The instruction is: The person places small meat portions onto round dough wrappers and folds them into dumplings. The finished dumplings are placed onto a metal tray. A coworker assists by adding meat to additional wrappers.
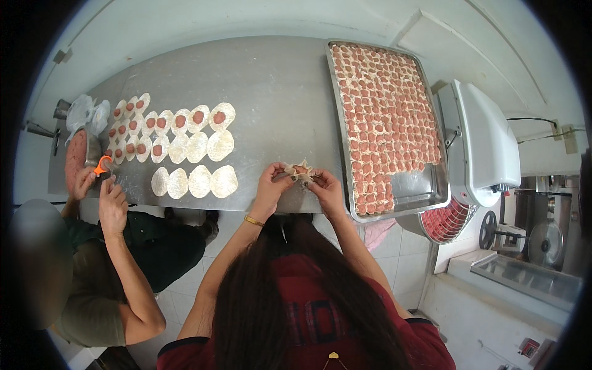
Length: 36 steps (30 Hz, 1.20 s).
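Observation:
Close to the table's front edge, my left hand [269, 190] and my right hand [327, 192] pinch a small dumpling [300, 169] from both sides. Its pale wrapper is gathered in folds around pink meat filling, and the fingers hide its underside. Left of my hands, round floured wrappers [220, 145] lie in overlapping rows on the metal table [271, 86]. Many in the far rows carry a ball of meat [198, 117]; the nearest row is bare. To my right, a deep metal tray [338, 123] holds tight rows of open-topped dumplings [388, 105], with bare metal at its near right corner.
At the left, a co-worker's hands [113, 206] hold an orange-handled tool [103, 165] beside a mound of ground meat [76, 161]. A plastic bag [86, 113] lies behind it. Right of the tray stand a white machine [487, 135] and a wire guard [447, 222] over more meat.

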### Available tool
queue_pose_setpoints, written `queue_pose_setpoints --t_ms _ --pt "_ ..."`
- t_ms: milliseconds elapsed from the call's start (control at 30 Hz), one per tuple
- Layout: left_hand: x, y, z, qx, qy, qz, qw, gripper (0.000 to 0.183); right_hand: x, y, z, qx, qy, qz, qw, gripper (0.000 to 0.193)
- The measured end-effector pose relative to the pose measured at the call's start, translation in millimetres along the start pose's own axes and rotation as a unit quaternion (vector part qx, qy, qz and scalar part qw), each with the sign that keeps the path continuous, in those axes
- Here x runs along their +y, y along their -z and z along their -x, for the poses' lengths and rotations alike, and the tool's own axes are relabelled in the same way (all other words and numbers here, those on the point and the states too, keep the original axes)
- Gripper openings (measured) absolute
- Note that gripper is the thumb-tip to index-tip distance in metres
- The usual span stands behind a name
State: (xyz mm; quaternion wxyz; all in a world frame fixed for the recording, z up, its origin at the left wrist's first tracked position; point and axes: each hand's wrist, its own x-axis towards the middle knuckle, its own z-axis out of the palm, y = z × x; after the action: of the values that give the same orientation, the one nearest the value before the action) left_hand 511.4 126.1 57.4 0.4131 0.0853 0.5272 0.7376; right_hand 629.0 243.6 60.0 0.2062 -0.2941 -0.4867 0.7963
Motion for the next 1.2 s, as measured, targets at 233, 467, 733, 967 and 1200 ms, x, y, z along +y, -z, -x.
queue_pose_setpoints --t_ms 233,467,733,967,1200 --pt "-11 12 0 -0.049 -0.12 -0.32 0.938 0.014 16 21 -6 0.027 0.003 0.313 0.949 0.029" --pt "-17 13 3 -0.077 -0.156 -0.381 0.908 0.02 10 9 3 -0.002 0.112 0.378 0.919 0.032" --pt "-9 3 14 -0.02 -0.088 -0.369 0.925 0.034 6 3 -2 -0.016 0.142 0.449 0.882 0.018" --pt "-11 12 9 -0.074 -0.121 -0.438 0.887 0.034 -4 5 7 -0.043 0.211 0.513 0.831 0.027" --pt "-3 5 7 -0.088 -0.086 -0.506 0.854 0.023 2 -4 9 -0.058 0.205 0.49 0.845 0.019"
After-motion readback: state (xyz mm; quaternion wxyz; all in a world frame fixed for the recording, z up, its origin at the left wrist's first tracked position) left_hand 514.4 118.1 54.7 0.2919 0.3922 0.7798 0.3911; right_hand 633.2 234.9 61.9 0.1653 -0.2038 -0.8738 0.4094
